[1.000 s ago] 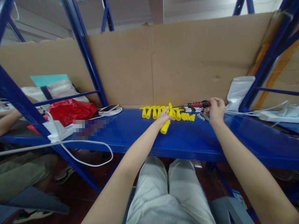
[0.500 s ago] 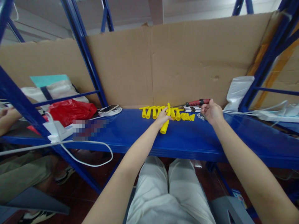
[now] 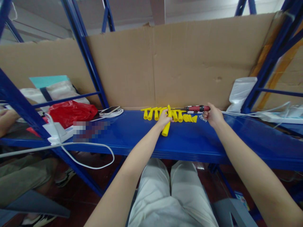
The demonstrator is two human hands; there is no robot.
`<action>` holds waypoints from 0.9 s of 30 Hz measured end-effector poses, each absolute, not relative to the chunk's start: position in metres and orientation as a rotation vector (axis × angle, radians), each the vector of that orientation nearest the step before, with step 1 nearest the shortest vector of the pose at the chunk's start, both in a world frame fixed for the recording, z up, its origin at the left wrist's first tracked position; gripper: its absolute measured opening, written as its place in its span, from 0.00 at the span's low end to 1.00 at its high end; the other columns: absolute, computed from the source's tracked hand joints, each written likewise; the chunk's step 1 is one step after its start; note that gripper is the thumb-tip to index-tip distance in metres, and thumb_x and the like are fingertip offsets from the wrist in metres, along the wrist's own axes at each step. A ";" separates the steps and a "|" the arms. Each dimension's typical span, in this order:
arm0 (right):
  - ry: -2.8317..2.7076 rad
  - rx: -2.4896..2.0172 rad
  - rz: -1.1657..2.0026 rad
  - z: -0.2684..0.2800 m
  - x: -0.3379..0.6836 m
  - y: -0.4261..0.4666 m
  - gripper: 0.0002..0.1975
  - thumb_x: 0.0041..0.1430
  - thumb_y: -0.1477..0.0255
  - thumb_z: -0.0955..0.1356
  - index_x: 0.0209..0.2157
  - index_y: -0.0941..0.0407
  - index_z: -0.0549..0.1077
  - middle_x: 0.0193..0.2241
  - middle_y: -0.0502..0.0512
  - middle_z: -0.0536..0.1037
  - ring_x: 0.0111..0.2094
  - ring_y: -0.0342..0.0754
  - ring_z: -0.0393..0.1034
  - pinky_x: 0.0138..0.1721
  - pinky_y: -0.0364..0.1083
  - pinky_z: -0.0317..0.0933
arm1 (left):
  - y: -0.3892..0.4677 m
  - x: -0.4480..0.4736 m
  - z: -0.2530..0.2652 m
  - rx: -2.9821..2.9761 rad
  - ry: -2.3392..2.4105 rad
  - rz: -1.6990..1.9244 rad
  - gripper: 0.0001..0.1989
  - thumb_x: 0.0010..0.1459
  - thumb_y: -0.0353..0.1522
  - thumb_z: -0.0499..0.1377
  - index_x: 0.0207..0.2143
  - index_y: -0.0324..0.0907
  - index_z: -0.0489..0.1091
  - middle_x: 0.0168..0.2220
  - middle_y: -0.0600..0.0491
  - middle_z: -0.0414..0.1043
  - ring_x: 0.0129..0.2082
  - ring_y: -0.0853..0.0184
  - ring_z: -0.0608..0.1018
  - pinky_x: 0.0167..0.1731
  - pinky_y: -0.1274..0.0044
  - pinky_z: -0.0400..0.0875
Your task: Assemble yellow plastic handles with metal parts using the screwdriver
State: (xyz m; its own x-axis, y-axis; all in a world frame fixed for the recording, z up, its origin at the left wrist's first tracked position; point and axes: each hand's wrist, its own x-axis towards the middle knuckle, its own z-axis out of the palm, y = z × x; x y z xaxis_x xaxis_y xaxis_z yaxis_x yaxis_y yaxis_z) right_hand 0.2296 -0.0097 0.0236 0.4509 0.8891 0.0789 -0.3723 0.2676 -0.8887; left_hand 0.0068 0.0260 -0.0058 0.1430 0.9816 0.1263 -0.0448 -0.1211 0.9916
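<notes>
My left hand (image 3: 165, 118) is closed around a yellow T-shaped plastic piece (image 3: 166, 129), whose round open end points toward me. In my right hand (image 3: 214, 115) is the end of a red and black screwdriver (image 3: 198, 108). Its shaft runs left, level, to the top of the yellow piece; whether the tip touches is too small to tell. Several like yellow pieces (image 3: 150, 114) stand in a row behind my left hand. Small flat yellow parts (image 3: 189, 118) lie to the right of the row. Tiny metal bits (image 3: 202, 117), perhaps screws, lie beside my right hand.
A cardboard sheet (image 3: 189, 63) walls off the back of the blue shelf (image 3: 132, 132). At left are a phone (image 3: 110, 110) on a coiled white cable, a red plastic bag (image 3: 72, 112) and a power strip (image 3: 58, 134). Another person's hand (image 3: 9, 118) shows at far left.
My right hand and the screwdriver have moved slightly left and down, and the screwdriver lies more level. My left hand still holds the yellow piece, hardly shifted.
</notes>
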 end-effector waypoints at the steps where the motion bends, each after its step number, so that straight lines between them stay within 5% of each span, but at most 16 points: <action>1: -0.678 -0.937 0.958 0.024 0.229 -0.011 0.16 0.61 0.64 0.68 0.25 0.54 0.60 0.10 0.41 0.59 0.10 0.37 0.52 0.11 0.36 0.49 | 0.027 0.007 -0.007 1.339 1.019 1.218 0.45 0.35 0.13 0.56 0.58 0.46 0.59 0.43 0.52 0.76 0.29 0.69 0.78 0.31 0.78 0.72; 6: -0.781 -0.884 0.971 0.027 0.227 -0.014 0.15 0.63 0.58 0.66 0.30 0.55 0.67 0.14 0.44 0.65 0.13 0.38 0.59 0.14 0.37 0.53 | 0.030 0.006 -0.009 1.351 1.046 1.216 0.42 0.35 0.13 0.56 0.56 0.44 0.59 0.40 0.53 0.76 0.26 0.71 0.76 0.30 0.78 0.71; 11: -0.862 -0.841 0.941 0.026 0.228 -0.014 0.15 0.63 0.62 0.67 0.27 0.55 0.63 0.19 0.45 0.70 0.17 0.38 0.63 0.17 0.38 0.58 | 0.028 0.007 -0.007 1.349 1.030 1.213 0.40 0.36 0.13 0.55 0.55 0.44 0.59 0.36 0.56 0.75 0.22 0.73 0.73 0.27 0.79 0.70; 18: -0.814 -0.857 0.926 0.024 0.233 -0.011 0.18 0.55 0.59 0.72 0.27 0.54 0.63 0.17 0.43 0.67 0.16 0.38 0.61 0.15 0.37 0.56 | 0.036 0.007 -0.012 1.361 1.034 1.220 0.42 0.35 0.14 0.57 0.56 0.45 0.59 0.36 0.55 0.75 0.25 0.71 0.75 0.30 0.77 0.72; 27: -0.783 -0.865 1.055 0.026 0.230 -0.015 0.15 0.62 0.59 0.66 0.27 0.54 0.66 0.10 0.43 0.59 0.11 0.38 0.53 0.13 0.36 0.52 | 0.033 0.008 -0.011 1.353 1.025 1.255 0.40 0.36 0.16 0.60 0.54 0.45 0.60 0.40 0.53 0.75 0.30 0.69 0.77 0.33 0.76 0.73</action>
